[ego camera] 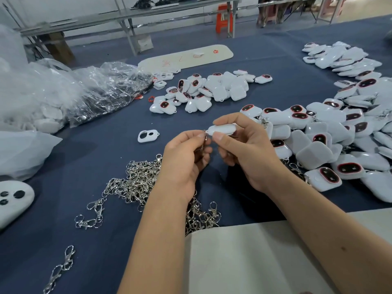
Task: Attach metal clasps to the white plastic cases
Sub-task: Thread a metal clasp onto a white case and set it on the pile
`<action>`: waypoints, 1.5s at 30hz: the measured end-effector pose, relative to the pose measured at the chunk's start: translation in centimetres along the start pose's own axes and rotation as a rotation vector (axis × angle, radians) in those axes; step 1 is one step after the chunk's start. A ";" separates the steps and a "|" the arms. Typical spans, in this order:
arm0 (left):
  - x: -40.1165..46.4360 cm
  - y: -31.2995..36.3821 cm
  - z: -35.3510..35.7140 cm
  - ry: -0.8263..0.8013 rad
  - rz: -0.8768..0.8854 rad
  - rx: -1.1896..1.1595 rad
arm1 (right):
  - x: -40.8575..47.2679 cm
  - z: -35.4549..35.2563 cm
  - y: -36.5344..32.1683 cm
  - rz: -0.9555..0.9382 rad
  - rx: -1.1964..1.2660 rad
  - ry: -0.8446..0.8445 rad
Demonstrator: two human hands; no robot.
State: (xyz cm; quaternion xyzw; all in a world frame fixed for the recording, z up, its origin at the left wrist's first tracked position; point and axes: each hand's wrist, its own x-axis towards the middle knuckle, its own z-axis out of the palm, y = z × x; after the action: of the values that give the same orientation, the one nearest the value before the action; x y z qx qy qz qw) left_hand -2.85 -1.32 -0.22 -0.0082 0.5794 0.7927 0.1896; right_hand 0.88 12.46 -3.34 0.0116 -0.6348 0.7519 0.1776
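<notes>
Right hand [244, 149] grips a white plastic case [222, 129] between thumb and curled fingers, above the blue table [106, 240]. Left hand [184, 158] pinches a metal clasp [204, 141] at the case's 9 o'clock end, touching it. Loose clasps [137, 183] lie at 7 o'clock of the hands. Finished cases [339, 141] are piled at 3 o'clock; bare cases [207, 90] at 12 o'clock.

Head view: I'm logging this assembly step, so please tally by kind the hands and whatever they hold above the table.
Hands: 2 (left hand, right hand)
Case, pinched by the right hand: 1
Clasp, pinched by the left hand: 1
Total: 4
</notes>
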 end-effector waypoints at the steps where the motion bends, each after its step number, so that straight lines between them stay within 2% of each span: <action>1: 0.1 -0.1 0.0 0.013 0.015 -0.014 | 0.0 0.1 0.0 0.001 -0.011 0.000; 7: 0.4 -0.4 0.4 0.073 0.127 -0.024 | 0.0 0.2 0.0 -0.002 -0.033 0.013; 9: 0.7 -0.7 0.1 0.133 0.217 0.142 | 0.0 0.2 0.0 -0.004 -0.017 0.020; 12: 1.1 -1.1 -0.3 0.181 0.408 0.529 | 0.0 0.2 0.1 -0.001 -0.003 0.030; 16: 0.8 -1.1 -0.8 0.111 0.655 0.895 | 0.1 0.0 0.2 0.022 -0.022 0.051; 18: 0.8 -1.1 -1.1 0.082 0.710 1.006 | 0.1 0.1 0.3 0.028 -0.050 0.051; 20: 0.8 -1.1 -1.0 0.095 0.726 1.005 | 0.2 0.2 0.4 0.020 -0.063 0.060; 24: 0.6 -1.2 -0.2 0.139 0.612 0.750 | 0.2 0.2 0.3 -0.021 -0.044 0.122; 30: 0.8 -1.4 -0.1 0.123 0.556 0.709 | 0.1 0.3 0.3 -0.090 -0.165 0.296; 35: 0.7 -1.5 0.0 0.137 0.559 0.696 | -0.2 0.5 0.0 -0.267 -0.391 0.509; 39: 0.9 -1.4 -0.7 0.205 0.571 0.715 | 0.0 -0.3 -0.5 -0.298 -0.606 0.695; 45: 0.7 -1.0 -1.4 0.273 0.592 0.890 | -0.2 0.1 -0.7 -0.248 -0.603 0.662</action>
State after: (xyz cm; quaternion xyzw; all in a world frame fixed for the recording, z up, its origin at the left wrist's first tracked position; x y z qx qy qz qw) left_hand -3.50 -2.11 -1.70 0.1334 0.8554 0.4824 -0.1332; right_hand 1.24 12.41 -2.75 -0.2055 -0.7281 0.4699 0.4549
